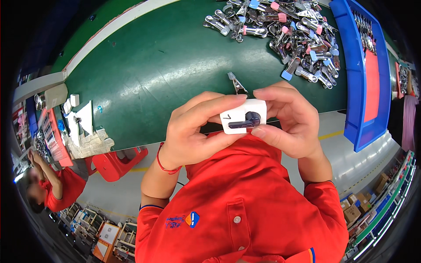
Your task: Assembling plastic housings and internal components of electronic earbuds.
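Between my hands is a small white block (pixel 233 115) with a dark, glossy earbud-shaped piece (pixel 251 120) lying against its face. My left hand (pixel 193 122) grips the block's left side, thumb below and fingers above. On the other side, my right hand (pixel 291 120) pinches the block's right end, its thumb tip beside the dark piece. A single metal spring clip (pixel 237 83) is just beyond the block, its lower end partly hidden by it. Farther off to the right, a large heap of metal clips (pixel 302 39) with pink and blue tips covers the green table (pixel 144 74).
A blue tray (pixel 354 83) at the right edge holds a row of clips and a red-orange sheet (pixel 372 87). White scraps and a taped pad (pixel 92 143) lie at the table's left corner. Beyond it stand a red stool (pixel 112 166) and a seated person in red (pixel 66 188).
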`<state>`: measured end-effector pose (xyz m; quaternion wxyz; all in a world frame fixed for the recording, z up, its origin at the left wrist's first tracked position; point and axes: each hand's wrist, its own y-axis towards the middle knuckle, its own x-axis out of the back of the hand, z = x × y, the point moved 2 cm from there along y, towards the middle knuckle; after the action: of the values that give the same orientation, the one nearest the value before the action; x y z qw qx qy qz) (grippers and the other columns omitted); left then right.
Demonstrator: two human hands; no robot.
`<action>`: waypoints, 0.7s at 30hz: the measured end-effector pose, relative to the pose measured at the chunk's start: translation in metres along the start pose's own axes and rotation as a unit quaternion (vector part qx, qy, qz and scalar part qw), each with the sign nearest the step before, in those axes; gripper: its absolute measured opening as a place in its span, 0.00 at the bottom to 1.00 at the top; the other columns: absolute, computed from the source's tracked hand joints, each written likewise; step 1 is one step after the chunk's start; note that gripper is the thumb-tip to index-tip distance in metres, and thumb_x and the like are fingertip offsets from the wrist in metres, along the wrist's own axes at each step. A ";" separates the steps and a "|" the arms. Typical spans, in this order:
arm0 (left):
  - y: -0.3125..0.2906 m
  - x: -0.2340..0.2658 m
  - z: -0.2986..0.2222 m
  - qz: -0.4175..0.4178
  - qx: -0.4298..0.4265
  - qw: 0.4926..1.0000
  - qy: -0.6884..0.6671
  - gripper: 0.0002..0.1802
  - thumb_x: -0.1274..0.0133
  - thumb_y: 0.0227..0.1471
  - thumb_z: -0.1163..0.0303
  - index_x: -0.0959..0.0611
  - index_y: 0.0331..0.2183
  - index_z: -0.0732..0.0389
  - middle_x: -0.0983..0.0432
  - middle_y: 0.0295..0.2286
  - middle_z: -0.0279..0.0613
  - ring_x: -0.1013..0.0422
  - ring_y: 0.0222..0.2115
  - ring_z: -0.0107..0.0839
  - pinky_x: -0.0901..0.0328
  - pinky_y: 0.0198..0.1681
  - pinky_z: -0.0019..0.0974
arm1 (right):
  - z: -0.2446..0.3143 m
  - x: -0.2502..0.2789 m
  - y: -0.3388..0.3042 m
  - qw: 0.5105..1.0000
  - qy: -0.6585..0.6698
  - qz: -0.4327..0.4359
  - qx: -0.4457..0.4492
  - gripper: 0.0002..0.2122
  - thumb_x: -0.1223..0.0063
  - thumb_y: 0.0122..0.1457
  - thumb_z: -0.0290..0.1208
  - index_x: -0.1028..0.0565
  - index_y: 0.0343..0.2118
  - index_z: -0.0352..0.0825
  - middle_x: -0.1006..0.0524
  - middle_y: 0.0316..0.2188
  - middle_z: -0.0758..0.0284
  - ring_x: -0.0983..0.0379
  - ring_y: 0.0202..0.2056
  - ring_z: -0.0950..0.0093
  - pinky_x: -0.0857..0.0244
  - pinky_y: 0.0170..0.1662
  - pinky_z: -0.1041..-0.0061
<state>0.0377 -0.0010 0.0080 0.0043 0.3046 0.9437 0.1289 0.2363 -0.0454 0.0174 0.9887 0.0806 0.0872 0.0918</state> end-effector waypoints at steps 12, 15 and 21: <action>0.003 0.009 0.003 0.014 0.001 0.999 -0.032 0.33 0.27 0.34 0.71 0.20 0.46 0.69 0.21 0.37 0.47 0.23 0.36 0.30 0.28 0.38 0.29 | 0.001 0.001 -0.002 0.997 0.035 0.055 -0.048 0.30 0.33 0.46 0.17 0.34 0.54 0.21 0.28 0.40 0.60 0.25 0.43 0.72 0.28 0.46 0.73; 0.001 0.007 0.002 0.000 0.023 0.999 -0.028 0.35 0.26 0.33 0.61 0.19 0.43 0.71 0.22 0.37 0.48 0.24 0.36 0.32 0.30 0.38 0.32 | 0.000 0.000 -0.002 0.996 0.049 0.059 -0.045 0.30 0.33 0.46 0.18 0.33 0.53 0.22 0.28 0.40 0.60 0.25 0.42 0.72 0.28 0.46 0.73; 0.001 0.009 0.002 0.019 0.024 0.999 -0.033 0.37 0.27 0.33 0.56 0.18 0.42 0.72 0.22 0.37 0.50 0.25 0.35 0.34 0.31 0.39 0.33 | -0.001 0.003 -0.001 0.996 0.042 0.076 -0.030 0.29 0.32 0.45 0.19 0.33 0.52 0.23 0.27 0.41 0.59 0.25 0.41 0.72 0.30 0.46 0.74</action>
<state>0.0312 0.0050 0.0069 0.0258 0.3264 0.9400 0.0961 0.2395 -0.0457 0.0156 0.9763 0.0531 0.1191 0.1728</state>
